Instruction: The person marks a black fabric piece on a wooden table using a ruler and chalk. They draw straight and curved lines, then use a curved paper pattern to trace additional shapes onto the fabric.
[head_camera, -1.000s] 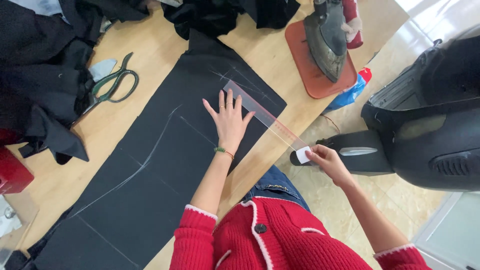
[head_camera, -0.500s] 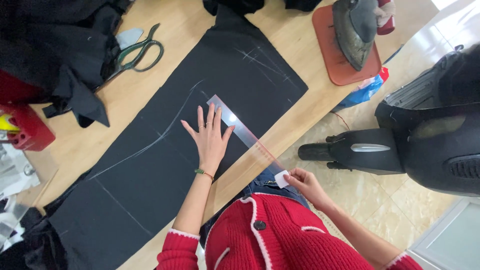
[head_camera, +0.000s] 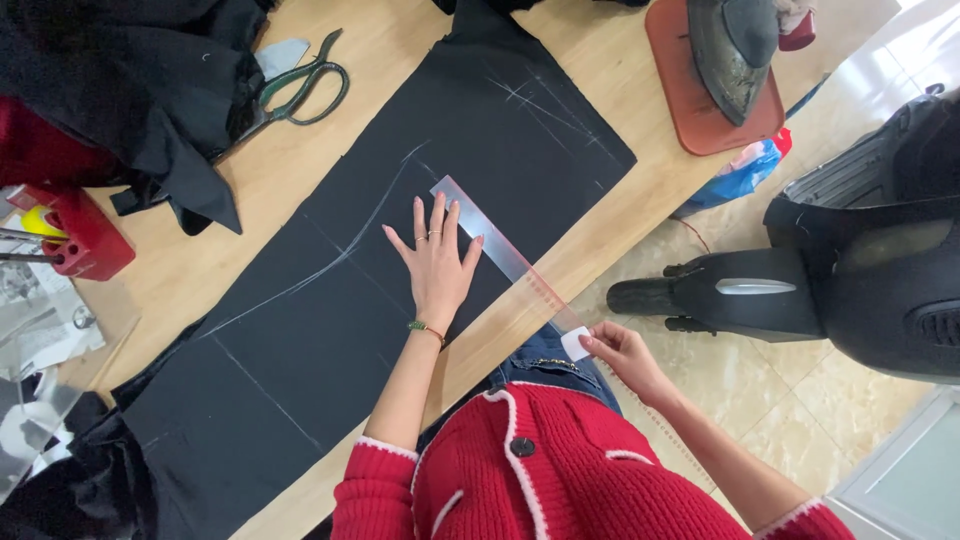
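A long piece of black fabric (head_camera: 330, 330) with white chalk lines lies flat on the wooden table (head_camera: 300, 170). My left hand (head_camera: 437, 262) rests flat on it with fingers spread, touching the edge of a clear plastic ruler (head_camera: 500, 250) that runs diagonally across the fabric and past the table's edge. My right hand (head_camera: 615, 352) is off the table near my lap, pinching a small white piece of chalk (head_camera: 575, 344) close to the ruler's near end.
Green-handled scissors (head_camera: 300, 90) lie at the back left beside a heap of dark cloth (head_camera: 130, 90). An iron (head_camera: 735, 50) sits on a red mat (head_camera: 700, 120) at the back right. A red holder (head_camera: 85, 235) stands at the left. A black scooter (head_camera: 830, 280) is parked on the tiled floor.
The view has shifted, so the fabric and table appear further right and down. My left hand stays flat on the fabric by the ruler; my right hand has stayed near the ruler's end with the chalk.
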